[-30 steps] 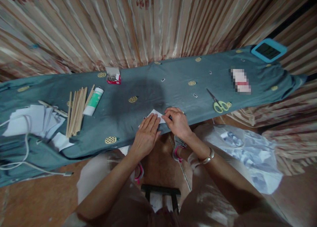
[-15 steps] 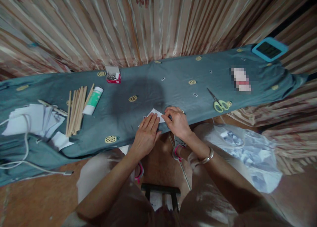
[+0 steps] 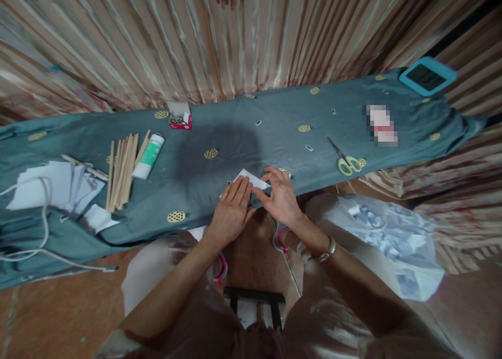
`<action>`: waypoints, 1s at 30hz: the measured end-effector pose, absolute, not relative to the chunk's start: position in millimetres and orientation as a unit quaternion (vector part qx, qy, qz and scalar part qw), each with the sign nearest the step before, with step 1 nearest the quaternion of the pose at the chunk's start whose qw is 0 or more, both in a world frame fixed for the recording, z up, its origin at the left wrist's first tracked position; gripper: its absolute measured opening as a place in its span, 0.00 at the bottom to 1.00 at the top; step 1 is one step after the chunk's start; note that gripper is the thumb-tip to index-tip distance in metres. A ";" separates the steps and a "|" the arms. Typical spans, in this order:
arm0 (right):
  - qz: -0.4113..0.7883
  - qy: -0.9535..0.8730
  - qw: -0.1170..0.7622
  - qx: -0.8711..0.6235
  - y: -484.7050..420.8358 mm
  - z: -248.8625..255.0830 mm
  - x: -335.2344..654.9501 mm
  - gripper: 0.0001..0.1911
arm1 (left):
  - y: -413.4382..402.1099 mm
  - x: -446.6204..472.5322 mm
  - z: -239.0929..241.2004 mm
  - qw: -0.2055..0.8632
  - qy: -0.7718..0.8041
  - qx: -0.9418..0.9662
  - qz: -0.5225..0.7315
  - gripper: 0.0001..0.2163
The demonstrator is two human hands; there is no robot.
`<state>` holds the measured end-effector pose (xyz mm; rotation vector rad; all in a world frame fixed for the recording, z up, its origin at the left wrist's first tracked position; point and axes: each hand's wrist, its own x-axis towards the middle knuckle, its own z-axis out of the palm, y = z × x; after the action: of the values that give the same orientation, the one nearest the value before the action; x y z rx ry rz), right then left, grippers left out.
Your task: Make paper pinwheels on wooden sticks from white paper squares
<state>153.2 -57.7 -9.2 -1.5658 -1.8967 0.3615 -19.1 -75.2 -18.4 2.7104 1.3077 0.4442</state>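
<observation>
A small piece of white paper [image 3: 254, 180], folded to a triangle-like shape, lies near the front edge of the cloth-covered table. My left hand [image 3: 231, 207] rests flat on its left part, fingers stretched out and close together. At the paper's right corner is my right hand [image 3: 280, 194], thumb and forefinger bent around that corner with a gap between them. Whether the right fingertips pinch the paper is hard to make out. Part of the paper is hidden under the left fingers.
To the left lie wooden sticks [image 3: 122, 173], a green-and-white tube [image 3: 148, 156], stacked paper sheets [image 3: 47, 186] and a white cable [image 3: 44, 228]. A red box of metal pieces [image 3: 180, 119] stands behind. Scissors [image 3: 347, 163] and a blue-framed digital clock [image 3: 427, 77] are at right.
My right hand's fingers have spread and uncovered more of the paper's right corner. My left hand stays pressed on the paper.
</observation>
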 end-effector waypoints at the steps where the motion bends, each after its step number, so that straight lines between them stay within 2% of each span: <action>1: 0.141 -0.722 0.321 -0.596 -58.0 -9.7 153.5 0.07 | -75.1 -19.2 -18.3 0.050 0.428 0.890 0.145 0.26; 20: 0.146 -0.722 0.332 -0.589 -58.6 -21.1 179.5 0.02 | -96.7 -78.3 -19.1 0.014 0.462 0.875 0.143 0.24; 30: 0.151 -0.727 0.331 -0.582 -59.1 -19.8 179.5 0.05 | -102.5 -89.7 -23.4 0.016 0.465 0.868 0.175 0.24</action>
<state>179.5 -59.1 -19.8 -1.5211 -1.9008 0.3960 -89.7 -102.5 -23.4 2.6981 1.4449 0.5451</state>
